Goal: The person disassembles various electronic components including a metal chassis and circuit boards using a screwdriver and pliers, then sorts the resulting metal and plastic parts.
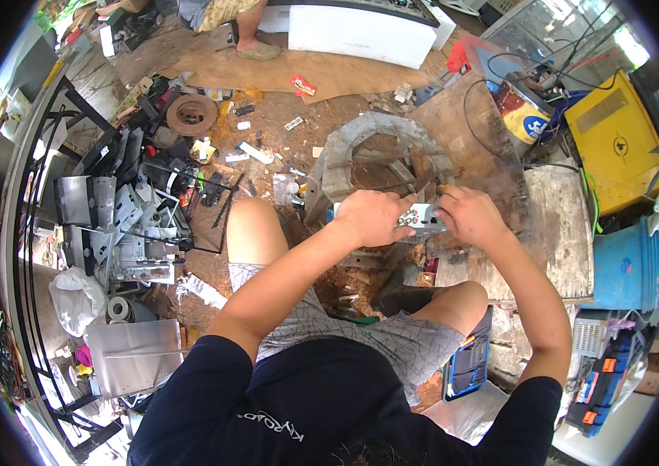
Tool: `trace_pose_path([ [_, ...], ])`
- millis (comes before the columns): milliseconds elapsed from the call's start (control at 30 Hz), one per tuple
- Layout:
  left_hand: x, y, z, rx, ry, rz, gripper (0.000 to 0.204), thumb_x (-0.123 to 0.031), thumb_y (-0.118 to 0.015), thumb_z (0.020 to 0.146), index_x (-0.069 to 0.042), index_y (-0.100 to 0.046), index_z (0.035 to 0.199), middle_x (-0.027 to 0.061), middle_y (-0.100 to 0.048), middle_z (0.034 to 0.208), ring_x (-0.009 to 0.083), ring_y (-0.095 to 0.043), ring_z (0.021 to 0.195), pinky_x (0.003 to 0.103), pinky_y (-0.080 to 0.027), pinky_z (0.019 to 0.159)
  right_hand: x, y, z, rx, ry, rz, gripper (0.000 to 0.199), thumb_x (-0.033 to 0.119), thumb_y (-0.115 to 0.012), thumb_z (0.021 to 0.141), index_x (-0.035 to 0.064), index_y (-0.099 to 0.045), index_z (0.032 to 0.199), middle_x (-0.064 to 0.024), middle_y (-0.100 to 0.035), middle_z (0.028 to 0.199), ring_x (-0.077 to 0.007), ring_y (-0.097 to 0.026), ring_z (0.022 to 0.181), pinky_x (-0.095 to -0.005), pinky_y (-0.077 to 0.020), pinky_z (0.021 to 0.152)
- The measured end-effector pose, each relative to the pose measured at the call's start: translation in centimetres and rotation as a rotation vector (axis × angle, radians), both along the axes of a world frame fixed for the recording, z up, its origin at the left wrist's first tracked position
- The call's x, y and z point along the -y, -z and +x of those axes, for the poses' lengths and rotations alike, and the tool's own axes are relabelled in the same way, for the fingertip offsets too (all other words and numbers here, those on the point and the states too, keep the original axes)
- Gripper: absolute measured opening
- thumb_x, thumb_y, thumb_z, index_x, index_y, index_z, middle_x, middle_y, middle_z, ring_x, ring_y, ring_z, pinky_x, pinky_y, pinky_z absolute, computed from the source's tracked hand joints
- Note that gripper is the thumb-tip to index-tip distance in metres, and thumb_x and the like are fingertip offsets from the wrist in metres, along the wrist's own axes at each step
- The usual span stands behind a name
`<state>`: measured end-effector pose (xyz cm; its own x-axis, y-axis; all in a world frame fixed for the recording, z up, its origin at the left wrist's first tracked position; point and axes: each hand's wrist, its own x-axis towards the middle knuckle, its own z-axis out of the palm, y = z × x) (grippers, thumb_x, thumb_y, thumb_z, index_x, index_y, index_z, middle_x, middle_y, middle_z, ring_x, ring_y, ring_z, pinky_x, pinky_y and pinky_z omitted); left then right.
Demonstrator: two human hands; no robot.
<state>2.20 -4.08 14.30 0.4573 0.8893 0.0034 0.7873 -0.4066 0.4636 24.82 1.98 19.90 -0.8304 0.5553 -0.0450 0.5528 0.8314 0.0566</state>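
Between my hands is a small pale box or panel (pixel 420 217) with several round red and green jack-like spots on its face. My left hand (pixel 374 218) grips its left end, thumb and fingers bent around it. At the other end, the bent fingers of my right hand (pixel 468 215) press on it near a dark spot. What lies under the right fingertips is hidden. Both hands are above the near side of a round, ring-topped wooden stand (pixel 339 159), which stands between and beyond my knees.
A worn wooden board (pixel 559 233) lies right of the stand, near a yellow case (pixel 617 144), a blue bin (pixel 621 268) and a paint-style can (pixel 522 113). Scrap metal and plastic parts (pixel 131 221) pile up at left. Another person's foot (pixel 258 51) shows at the far side.
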Motion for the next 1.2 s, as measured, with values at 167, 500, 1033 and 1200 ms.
trace_pose_path([
  [167,-0.4,0.4,0.0,-0.028,-0.007,0.012,0.066,-0.052,-0.056,0.089,-0.01,-0.048,0.14,0.0171,-0.067,0.111,0.0339,-0.066,0.099,0.045,-0.054,0.084,0.0,0.1,-0.4,-0.098,-0.043,-0.015,0.011,0.014,-0.066,0.081,0.0061,-0.06,0.086,-0.01,-0.057,0.091,-0.0311,-0.06,0.086,-0.0422,-0.0511,0.072],
  [500,-0.2,0.1,0.3,-0.04,-0.018,0.021,0.065,-0.052,-0.056,0.09,-0.011,-0.048,0.14,0.0154,-0.067,0.111,0.0336,-0.066,0.099,0.045,-0.054,0.083,-0.3,0.0,0.0,-0.153,-0.049,-0.034,0.013,0.013,-0.068,0.079,0.0074,-0.062,0.089,-0.0079,-0.058,0.093,-0.0298,-0.06,0.088,-0.0417,-0.0516,0.073],
  [1033,-0.4,1.0,0.3,0.004,-0.014,0.08,0.066,-0.053,-0.056,0.089,-0.013,-0.049,0.14,0.0142,-0.067,0.108,0.0339,-0.067,0.095,0.046,-0.054,0.079,-0.6,0.7,0.7,-0.104,-0.056,-0.021,0.013,0.011,-0.063,0.083,0.0089,-0.062,0.096,-0.0082,-0.059,0.098,-0.0311,-0.062,0.089,-0.0409,-0.0523,0.075],
  [1200,-0.5,1.2,0.2,-0.004,-0.018,0.081,0.066,-0.053,-0.056,0.089,-0.013,-0.049,0.14,0.0144,-0.067,0.107,0.0342,-0.067,0.094,0.046,-0.054,0.078,0.2,0.2,-0.2,-0.138,0.094,-0.027,0.012,0.015,-0.062,0.085,0.0088,-0.064,0.096,-0.0083,-0.06,0.096,-0.0318,-0.063,0.089,-0.042,-0.0526,0.076],
])
